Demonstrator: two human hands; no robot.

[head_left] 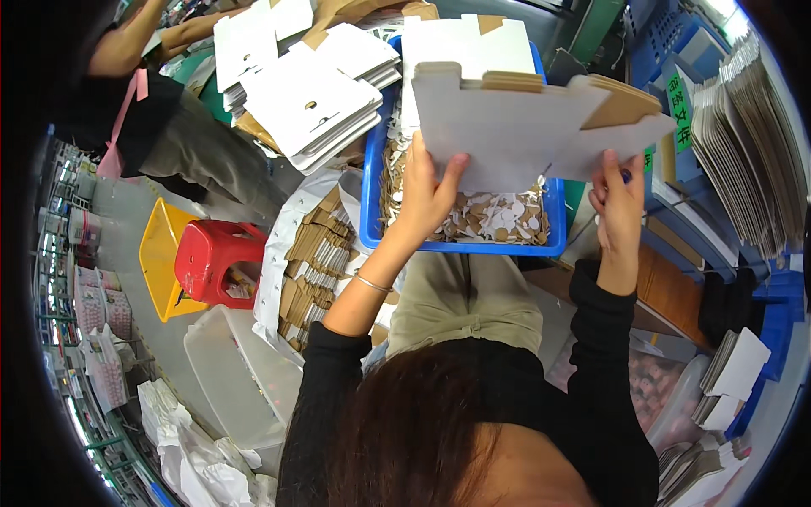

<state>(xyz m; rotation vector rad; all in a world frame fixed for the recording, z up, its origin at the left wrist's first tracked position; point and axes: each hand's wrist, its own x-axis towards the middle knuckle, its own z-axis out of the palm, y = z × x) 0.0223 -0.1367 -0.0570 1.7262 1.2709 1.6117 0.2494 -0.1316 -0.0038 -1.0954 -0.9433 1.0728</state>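
Above the blue bin I hold a stack of white-faced, brown-backed cardboard blanks, tilted, its tabs and notches along the upper edge. My left hand grips the lower left edge, thumb against the white face. At the lower right corner my right hand is closed, its fingertips on the stack's edge. A small dark thing shows between those fingers; I cannot make out its kind. Beneath, the blue bin holds cardboard scraps. More white blanks rest across its far end.
White cardboard stacks lie to the bin's left, near another person. A white sack of folded brown pieces, a red stool, a yellow bin and a clear tub stand left. Upright sheets fill the right side.
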